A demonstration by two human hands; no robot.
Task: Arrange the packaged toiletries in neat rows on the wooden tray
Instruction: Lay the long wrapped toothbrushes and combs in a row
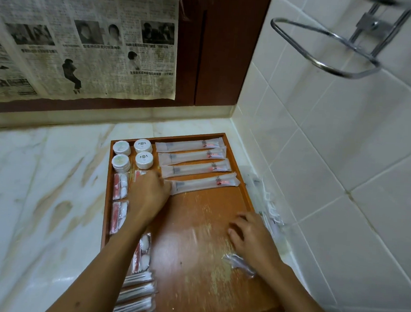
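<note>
Left hand pinching a toothbrush packet on the wooden tray; right hand loosely curled, empty.

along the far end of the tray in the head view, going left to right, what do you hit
Green-labelled round tubs → dark-labelled round tubs → long toothbrush packets → tray's right rim → tiled wall

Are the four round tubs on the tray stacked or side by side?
Side by side: the round tubs sit in a two-by-two block in the tray's far left corner.
</note>
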